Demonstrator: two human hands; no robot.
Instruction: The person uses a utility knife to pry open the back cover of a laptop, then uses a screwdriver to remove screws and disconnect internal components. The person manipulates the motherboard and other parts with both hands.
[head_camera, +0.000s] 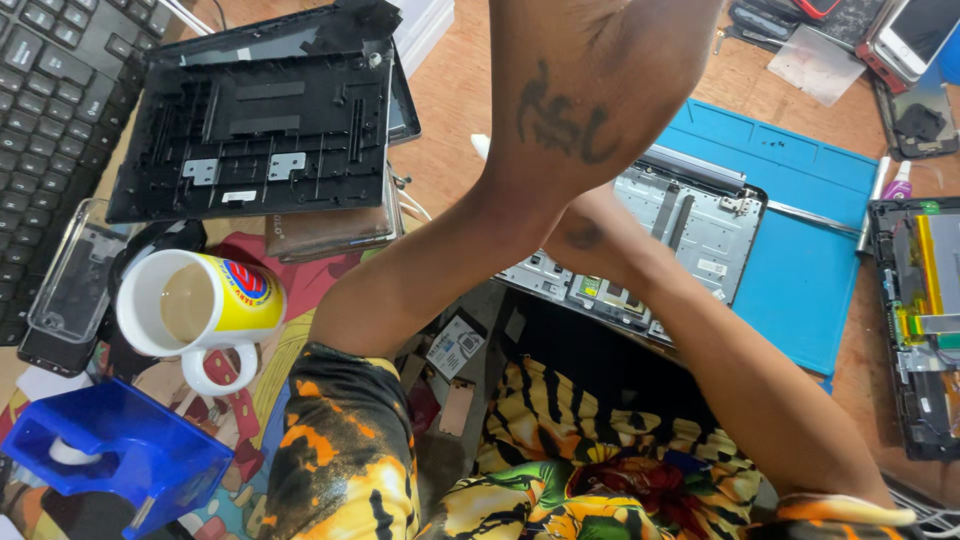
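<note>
Hands out of frame, grip impossible to tell | forearms (560, 200) crossed above grey laptop chassis (680, 235) lying on blue mat (800, 270) | mug (200, 305) of milky drink at left, near black laptop cover (255, 130), on surface (440, 120)

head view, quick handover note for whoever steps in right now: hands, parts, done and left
Hands: both forearms are crossed and raised over the bench; neither hand is in view, so grip cannot be told.
Parts: the silver metal laptop chassis lies opened, inner side up, on the blue silicone work mat, under the arms. The black plastic laptop cover panel lies apart at upper left, beside the black keyboard.
Done: cover off.
Left: nothing in hand; chassis not closed.
Mind the white and yellow mug of pale drink nearby.
</note>
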